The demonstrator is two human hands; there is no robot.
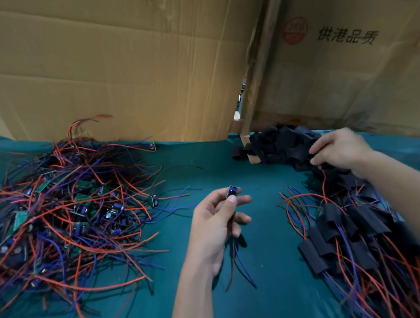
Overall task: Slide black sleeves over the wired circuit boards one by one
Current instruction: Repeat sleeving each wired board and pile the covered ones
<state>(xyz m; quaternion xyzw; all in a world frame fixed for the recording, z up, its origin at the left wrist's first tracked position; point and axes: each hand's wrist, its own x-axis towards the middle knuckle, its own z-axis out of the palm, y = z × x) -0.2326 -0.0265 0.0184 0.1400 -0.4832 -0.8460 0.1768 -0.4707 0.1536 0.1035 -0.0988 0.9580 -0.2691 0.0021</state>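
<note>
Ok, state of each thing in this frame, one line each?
Left hand: pinches one unsleeved board, wires hanging below.
Held board: bare, no sleeve.
Right hand: fingers curled in the loose sleeves.
Loose sleeve pile: empty, heaped.
Unsleeved board pile: tangled, bare.
Finished pile: boards sleeved.
</note>
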